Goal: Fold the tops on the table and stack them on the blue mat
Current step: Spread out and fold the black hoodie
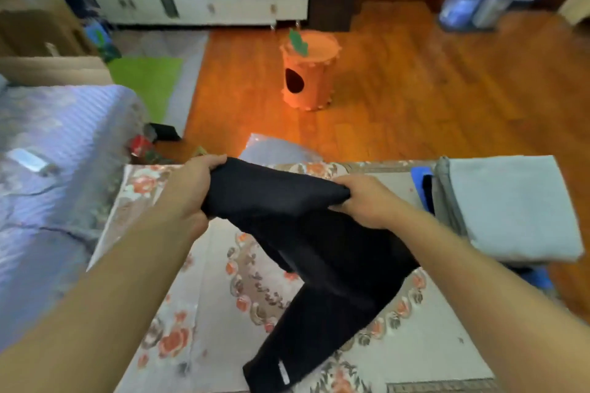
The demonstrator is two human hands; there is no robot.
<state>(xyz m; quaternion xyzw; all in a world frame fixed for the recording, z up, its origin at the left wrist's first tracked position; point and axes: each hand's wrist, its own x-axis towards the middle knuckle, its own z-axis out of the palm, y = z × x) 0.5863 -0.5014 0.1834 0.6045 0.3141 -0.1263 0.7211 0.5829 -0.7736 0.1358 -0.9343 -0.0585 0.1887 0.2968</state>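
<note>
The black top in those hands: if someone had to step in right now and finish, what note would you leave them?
Left hand: grips one upper corner of the black top.
Right hand: grips the other upper corner.
The black top is raised at its upper edge; the rest trails over the floral tablecloth, not yet folded.
At the right, a folded grey top lies on a stack over the blue mat, with something dark beneath it.
Done: at least the grey top is folded and stacked.
Left: fold the black top and lay it on that stack.
</note>
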